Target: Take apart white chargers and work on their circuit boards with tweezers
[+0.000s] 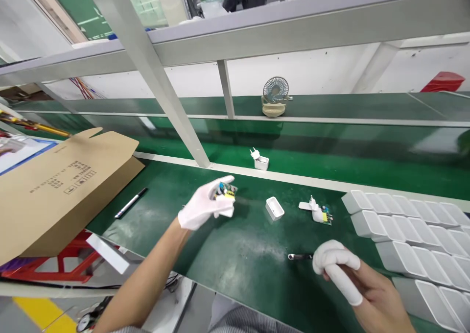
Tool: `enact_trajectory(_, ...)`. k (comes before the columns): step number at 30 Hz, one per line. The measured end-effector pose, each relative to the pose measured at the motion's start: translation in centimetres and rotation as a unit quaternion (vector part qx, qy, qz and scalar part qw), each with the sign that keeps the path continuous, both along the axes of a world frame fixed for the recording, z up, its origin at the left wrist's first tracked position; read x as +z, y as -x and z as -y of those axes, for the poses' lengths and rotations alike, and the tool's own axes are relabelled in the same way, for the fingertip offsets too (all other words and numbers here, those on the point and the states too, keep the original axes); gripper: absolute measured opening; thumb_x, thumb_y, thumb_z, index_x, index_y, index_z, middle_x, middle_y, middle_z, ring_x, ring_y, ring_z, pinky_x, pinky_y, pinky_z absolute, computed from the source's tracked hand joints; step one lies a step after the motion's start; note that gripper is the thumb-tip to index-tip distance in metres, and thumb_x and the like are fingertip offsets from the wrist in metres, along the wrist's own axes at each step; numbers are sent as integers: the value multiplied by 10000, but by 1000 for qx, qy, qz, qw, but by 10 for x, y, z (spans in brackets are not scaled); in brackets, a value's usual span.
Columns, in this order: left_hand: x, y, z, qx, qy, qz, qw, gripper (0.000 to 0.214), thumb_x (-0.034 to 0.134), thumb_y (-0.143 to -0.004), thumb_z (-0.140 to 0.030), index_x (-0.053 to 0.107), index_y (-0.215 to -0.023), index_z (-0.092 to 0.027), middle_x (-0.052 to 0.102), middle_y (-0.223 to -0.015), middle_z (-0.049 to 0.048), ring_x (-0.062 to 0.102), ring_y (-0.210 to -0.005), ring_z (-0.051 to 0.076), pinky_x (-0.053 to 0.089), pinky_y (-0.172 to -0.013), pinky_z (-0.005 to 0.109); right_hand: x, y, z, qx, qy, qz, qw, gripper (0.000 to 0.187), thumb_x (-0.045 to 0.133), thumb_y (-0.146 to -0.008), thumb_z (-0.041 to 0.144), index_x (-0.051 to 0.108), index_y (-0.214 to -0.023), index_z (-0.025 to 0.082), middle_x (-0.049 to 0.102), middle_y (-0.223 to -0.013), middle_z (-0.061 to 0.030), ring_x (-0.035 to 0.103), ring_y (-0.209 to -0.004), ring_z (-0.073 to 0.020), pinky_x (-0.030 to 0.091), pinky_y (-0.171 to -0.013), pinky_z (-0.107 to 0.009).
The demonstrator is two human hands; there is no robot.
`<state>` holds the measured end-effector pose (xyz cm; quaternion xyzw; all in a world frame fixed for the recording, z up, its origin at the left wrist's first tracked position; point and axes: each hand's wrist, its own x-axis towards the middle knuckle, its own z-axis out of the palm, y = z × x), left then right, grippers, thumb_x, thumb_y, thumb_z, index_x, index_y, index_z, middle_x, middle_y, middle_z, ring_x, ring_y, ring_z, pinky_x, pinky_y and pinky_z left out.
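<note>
Carton: a printed cardboard box (69, 181) sits at the far left of the green workbench (235, 269).
Pen: a black-and-white marker (131, 203) lies slantwise on the benchtop, near the box.
Left hand: the worker's gloved left hand (200, 206) closes thumb and fingers around a circuit board (228, 190), held above the bench.
Plug: beyond the bench's pale edge strip, a white two-pin plug (254, 154) rests against a small case (261, 164).
Fan: a small fan (274, 98) stands on the ledge behind.
Open case: a white shell (275, 208) lies alone at mid-bench.
Tool: a slim black-and-silver implement (299, 257) reaches to the right hand's fingers.
Second board: another circuit board (324, 216), with white parts attached, lies beyond the tool.
Right hand: the right hand (343, 272), fingers covered in white, is half curled; whether it grips the tool cannot be told.
Cases: white cases (398, 259) line up in rows at far right.
</note>
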<state>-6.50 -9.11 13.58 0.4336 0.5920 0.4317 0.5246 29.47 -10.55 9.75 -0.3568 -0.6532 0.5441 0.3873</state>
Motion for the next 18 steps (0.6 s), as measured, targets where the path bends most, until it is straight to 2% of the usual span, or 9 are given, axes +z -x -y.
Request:
enact_trajectory(4,-8,-82,27,-42,55,98,993,748,825,-769,-368,525,-1417,-142,588,-792,31,519,-601,104,367,-482,220,-5,2,4,-2,-12,-42,999,92,557,-972,226,637,-928,242,631,-877,-56,594,-797,-175,510,-718,-269)
enact_trajectory(8,-23,-138,27,-53,110,142,982,700,831,-760,-359,574,-1379,-156,603,-861,44,515,-624,98,413,-536,238,-10,-1,6,-37,28,-54,997,102,534,-994,239,631,-963,235,609,-928,-50,565,-823,-159,476,-735,-268)
enact_trajectory(13,-29,-170,18,-91,163,100,977,650,806,-784,-367,585,-1367,-183,651,-970,66,568,-692,127,474,-606,262,-16,-20,0,-60,115,-53,990,167,539,-1004,305,623,-887,222,589,-877,-25,543,-762,-140,446,-718,-267)
enact_trajectory(18,-35,-187,17,-112,190,131,966,672,814,-776,-372,562,-1382,-229,669,-1048,67,598,-722,141,501,-626,273,-23,-30,-5,-66,212,-93,971,211,564,-995,360,643,-874,207,612,-822,-15,542,-715,-137,442,-691,-276)
